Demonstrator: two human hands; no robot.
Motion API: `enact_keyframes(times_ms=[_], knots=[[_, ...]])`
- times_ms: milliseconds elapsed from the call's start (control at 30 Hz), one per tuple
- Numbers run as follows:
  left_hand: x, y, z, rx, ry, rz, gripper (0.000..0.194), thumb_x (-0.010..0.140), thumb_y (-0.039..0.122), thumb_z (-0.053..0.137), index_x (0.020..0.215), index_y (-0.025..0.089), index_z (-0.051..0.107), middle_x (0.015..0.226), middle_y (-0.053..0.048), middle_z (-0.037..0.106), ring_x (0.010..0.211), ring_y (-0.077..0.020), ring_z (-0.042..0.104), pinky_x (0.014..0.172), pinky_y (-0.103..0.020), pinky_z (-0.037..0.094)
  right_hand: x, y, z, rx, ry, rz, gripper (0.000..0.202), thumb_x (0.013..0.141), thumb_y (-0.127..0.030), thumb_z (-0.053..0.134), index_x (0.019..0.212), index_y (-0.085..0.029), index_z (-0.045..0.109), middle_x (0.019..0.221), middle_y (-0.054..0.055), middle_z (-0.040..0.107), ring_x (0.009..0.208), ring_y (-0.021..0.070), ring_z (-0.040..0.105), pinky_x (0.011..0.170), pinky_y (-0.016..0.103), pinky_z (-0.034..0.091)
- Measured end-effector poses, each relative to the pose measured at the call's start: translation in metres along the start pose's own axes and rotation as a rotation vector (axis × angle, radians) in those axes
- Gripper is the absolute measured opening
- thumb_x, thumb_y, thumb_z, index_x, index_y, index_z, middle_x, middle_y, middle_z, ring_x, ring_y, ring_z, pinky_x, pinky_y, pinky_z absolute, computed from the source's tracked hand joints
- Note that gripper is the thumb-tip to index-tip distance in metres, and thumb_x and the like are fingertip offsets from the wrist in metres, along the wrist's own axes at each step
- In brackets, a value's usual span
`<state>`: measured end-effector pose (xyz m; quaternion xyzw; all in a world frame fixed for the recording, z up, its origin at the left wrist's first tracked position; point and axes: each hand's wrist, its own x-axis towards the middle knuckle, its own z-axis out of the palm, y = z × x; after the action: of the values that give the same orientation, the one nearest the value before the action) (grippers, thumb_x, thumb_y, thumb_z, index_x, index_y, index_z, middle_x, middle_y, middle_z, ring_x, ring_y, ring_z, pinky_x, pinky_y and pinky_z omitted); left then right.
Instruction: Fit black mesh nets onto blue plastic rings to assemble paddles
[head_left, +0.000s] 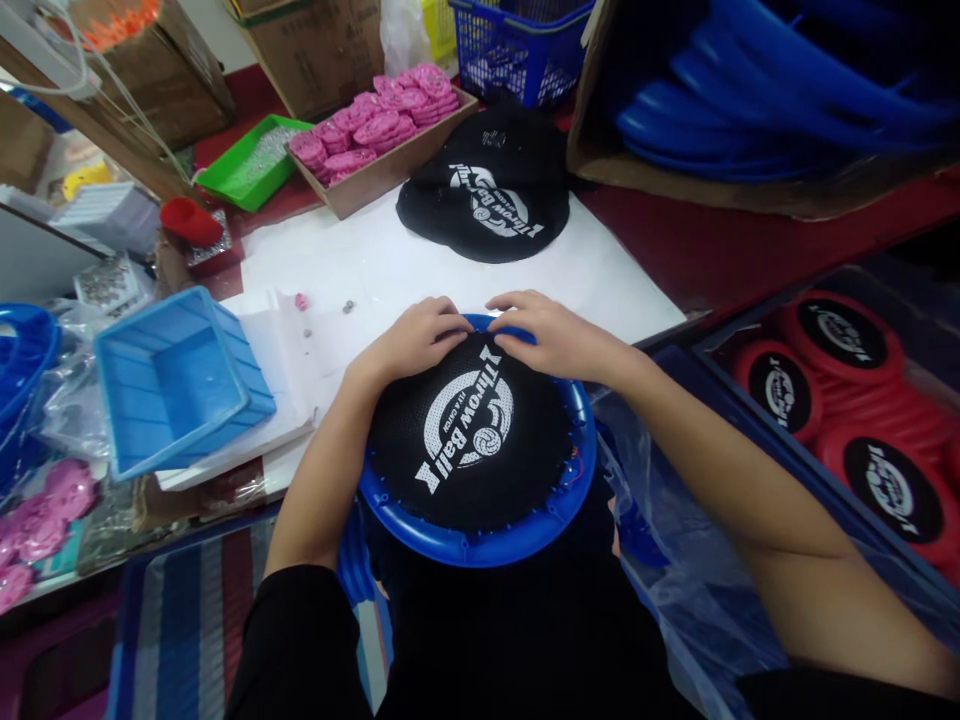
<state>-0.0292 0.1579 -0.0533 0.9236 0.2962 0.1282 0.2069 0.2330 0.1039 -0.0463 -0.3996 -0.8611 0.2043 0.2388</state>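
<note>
A blue plastic ring (480, 545) rests near my lap, tilted against the table's front edge. Across it lies a round black mesh (405, 425) printed "Throw Ball" in white, its edge set near small pegs round the ring. My left hand (424, 335) pinches the mesh edge at the far rim, thumb and fingers bent together. Just to its right, my right hand (551, 335) grips the same edge, thumb on the mesh and fingers over the rim. The fingertips partly hide that stretch of edge. Beyond lies a pile of black mesh discs (487, 195).
A blue bin (172, 385) stands left. Behind are a green tray (251, 165) of small metal parts and a box of pink pieces (375, 125). Right, a carton holds blue rings (735, 100); below it, a crate holds red-rimmed discs (885, 480).
</note>
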Motion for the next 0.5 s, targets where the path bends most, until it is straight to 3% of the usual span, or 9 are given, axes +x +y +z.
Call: enact_keyframes(times_ms=[167,233,300,367,400,467,500], knots=[[-0.013,0.016,-0.022,-0.086,-0.052,-0.045,0.037,0.106,0.031,0.049,0.134,0.024,0.073,0.131,-0.011,0.067,0.126,-0.0266,0.061,0.116,-0.048,0.047,0.0,0.002,0.024,-0.023,0.039,0.007,0.025,0.102,-0.024,0.053,0.108,-0.023,0.077,0.134,0.015,0.066,0.128,0.0369,0.058,0.115,0.065,0.049],[-0.039,0.037,-0.033,-0.085,0.015,-0.096,0.038,0.106,0.033,0.052,0.139,0.025,0.07,0.139,-0.012,0.065,0.134,-0.0281,0.058,0.12,-0.05,0.045,-0.002,0.004,0.028,-0.02,0.06,0.022,0.026,0.104,-0.025,0.051,0.108,-0.023,0.077,0.138,0.015,0.065,0.131,0.0362,0.057,0.117,0.064,0.048],[-0.077,0.068,-0.036,-0.09,0.166,-0.196,0.034,0.106,0.034,0.057,0.136,0.026,0.071,0.139,-0.011,0.066,0.133,-0.0285,0.059,0.12,-0.051,0.046,-0.003,0.006,0.03,-0.003,0.068,0.032,0.026,0.105,-0.026,0.05,0.106,-0.022,0.076,0.14,0.017,0.064,0.132,0.0362,0.057,0.117,0.064,0.048],[-0.122,0.104,-0.023,-0.135,0.45,-0.348,0.027,0.105,0.031,0.062,0.13,0.03,0.073,0.126,-0.008,0.069,0.12,-0.0256,0.065,0.113,-0.047,0.052,-0.004,0.007,0.03,0.019,0.071,0.033,0.026,0.105,-0.028,0.05,0.105,-0.021,0.075,0.141,0.018,0.064,0.132,0.0366,0.058,0.117,0.065,0.048],[-0.143,0.122,-0.008,-0.172,0.662,-0.427,0.023,0.104,0.028,0.064,0.125,0.032,0.074,0.119,-0.006,0.069,0.114,-0.0238,0.066,0.107,-0.044,0.054,-0.004,0.007,0.029,0.029,0.074,0.035,0.025,0.105,-0.029,0.051,0.104,-0.021,0.075,0.14,0.017,0.065,0.132,0.0366,0.059,0.117,0.066,0.047],[-0.176,0.152,0.033,-0.303,1.149,-0.568,0.014,0.102,0.025,0.067,0.113,0.032,0.074,0.11,-0.002,0.066,0.102,-0.0198,0.066,0.095,-0.037,0.057,-0.004,0.007,0.029,0.048,0.07,0.048,0.023,0.104,-0.03,0.053,0.104,-0.023,0.074,0.139,0.016,0.066,0.133,0.0365,0.06,0.117,0.068,0.047],[-0.187,0.164,0.056,-0.385,1.319,-0.637,0.013,0.102,0.027,0.068,0.113,0.031,0.072,0.108,-0.001,0.065,0.094,-0.0173,0.065,0.088,-0.032,0.057,-0.004,0.008,0.029,0.056,0.064,0.059,0.022,0.104,-0.031,0.053,0.103,-0.024,0.074,0.139,0.015,0.066,0.133,0.0365,0.061,0.117,0.068,0.048]])
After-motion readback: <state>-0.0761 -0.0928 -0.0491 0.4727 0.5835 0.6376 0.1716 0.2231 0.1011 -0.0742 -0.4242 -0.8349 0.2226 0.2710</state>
